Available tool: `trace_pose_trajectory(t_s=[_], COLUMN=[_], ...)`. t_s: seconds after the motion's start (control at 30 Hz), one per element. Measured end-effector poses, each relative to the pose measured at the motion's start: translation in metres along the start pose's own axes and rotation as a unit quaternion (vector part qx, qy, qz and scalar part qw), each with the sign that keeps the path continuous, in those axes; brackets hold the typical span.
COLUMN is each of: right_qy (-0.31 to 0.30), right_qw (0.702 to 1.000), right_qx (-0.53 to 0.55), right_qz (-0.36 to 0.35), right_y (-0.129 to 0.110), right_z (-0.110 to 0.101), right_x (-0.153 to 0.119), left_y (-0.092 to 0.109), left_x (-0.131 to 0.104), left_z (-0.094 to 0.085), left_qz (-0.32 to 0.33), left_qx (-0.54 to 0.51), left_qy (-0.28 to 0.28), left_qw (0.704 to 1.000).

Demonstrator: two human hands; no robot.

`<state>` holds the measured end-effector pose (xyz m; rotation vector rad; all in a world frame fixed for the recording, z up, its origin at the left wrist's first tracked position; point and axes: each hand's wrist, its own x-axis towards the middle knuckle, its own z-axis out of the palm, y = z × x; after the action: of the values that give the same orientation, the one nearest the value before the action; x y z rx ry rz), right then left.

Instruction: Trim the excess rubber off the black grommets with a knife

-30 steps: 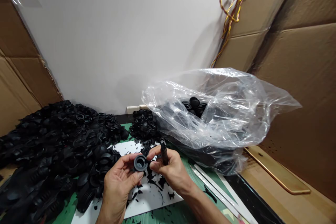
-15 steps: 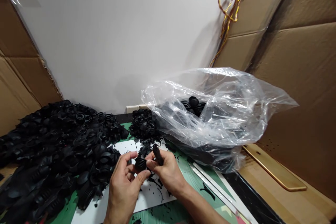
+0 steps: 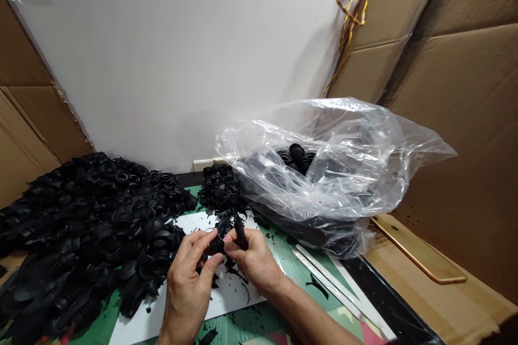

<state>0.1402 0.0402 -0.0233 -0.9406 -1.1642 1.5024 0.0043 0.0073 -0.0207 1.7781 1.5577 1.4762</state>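
Between the thumb and fingers of my left hand [image 3: 190,275] is a small black ribbed rubber bellows [image 3: 216,244]. My right hand [image 3: 254,259] is closed around a dark stick-like tool [image 3: 240,233], whose upper end points up past the forefinger. The tool's working end is hidden in the fingers, right beside the bellows. Both hands are over a white sheet [image 3: 149,318] littered with black scraps [image 3: 232,267]. To the left lies a large heap of untrimmed-looking black rubber parts [image 3: 121,215] with ragged flaps.
A clear plastic bag [image 3: 348,172] with black rubber parts [image 3: 297,157] stands behind on the right. A smaller black pile [image 3: 220,188] sits left of it. A gold phone [image 3: 421,250] lies on cardboard at right. White strips [image 3: 327,280] cross the green table cover [image 3: 246,331].
My left fingers have shifted and now cover more of the bellows. The tool in my right hand stands more upright. The whole view has moved slightly.
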Motion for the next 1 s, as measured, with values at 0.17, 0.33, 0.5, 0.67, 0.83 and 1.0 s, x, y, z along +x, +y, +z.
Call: trace_pose_trajectory(t_s=[0.17,0.33,0.5,0.67,0.83,1.0], right_qy=[-0.008,0.002,-0.003,-0.033,-0.047,-0.039], right_qw=[0.996,0.99,0.983,0.971,0.961,0.962], right_qx=[0.06,0.094,0.127,0.182,0.223,0.223], right_qz=[0.063,0.102,0.13,0.148,0.154,0.151], right_y=[-0.0005,0.0,-0.0011,-0.0029,-0.0023,0.0001], right_z=[0.0013,0.0013,0.0007,-0.0001,0.0013,0.0034], right_x=[0.001,0.002,0.0017,0.0002,0.0,-0.0003], left_y=[-0.0103,-0.0099,-0.0105,-0.0106,-0.0049,-0.0048], left_x=[0.0017,0.0012,0.0002,-0.0004,0.0003,0.001], left_z=[0.0003,0.0027,0.0051,0.0055,0.0047,0.0056], left_qz=[-0.041,-0.109,-0.152,-0.14,-0.112,-0.136], left_qx=[-0.019,-0.051,-0.108,-0.127,-0.123,-0.149], left_qy=[-0.021,-0.018,-0.033,-0.047,-0.049,-0.049], left_qw=[0.999,0.993,0.982,0.981,0.985,0.978])
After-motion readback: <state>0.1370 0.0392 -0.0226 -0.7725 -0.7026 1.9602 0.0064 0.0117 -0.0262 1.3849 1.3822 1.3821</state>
